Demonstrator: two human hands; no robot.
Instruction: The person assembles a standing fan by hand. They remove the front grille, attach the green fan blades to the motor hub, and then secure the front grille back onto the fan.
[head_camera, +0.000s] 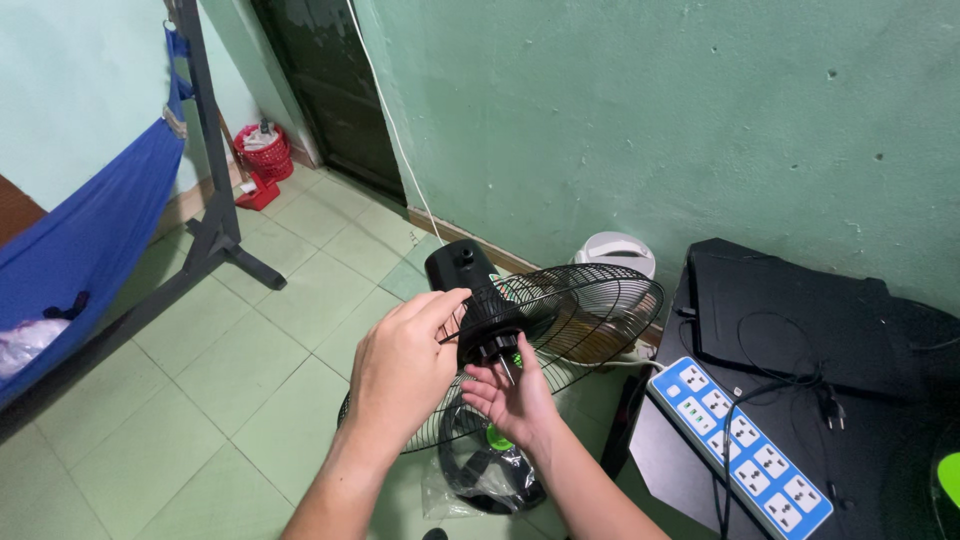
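Note:
A black electric fan motor housing (470, 285) with its bare shaft sits in front of a black wire rear grille (590, 305). My left hand (400, 365) wraps over the front of the motor, fingers curled at its collar. My right hand (515, 400) is cupped palm-up just under the motor's shaft, fingertips touching the hub. A green part (498, 438) shows below my right wrist. A second black ring-shaped fan part in clear plastic wrap (480, 475) lies on the floor beneath.
A blue-and-white power strip (740, 445) with black cables lies on a black table (800, 320) at right. A white round appliance (615, 250) stands by the green wall. A blue hammock (90, 240) on a grey metal stand (215, 230) fills the left. A red basket (262, 155) stands by the dark door.

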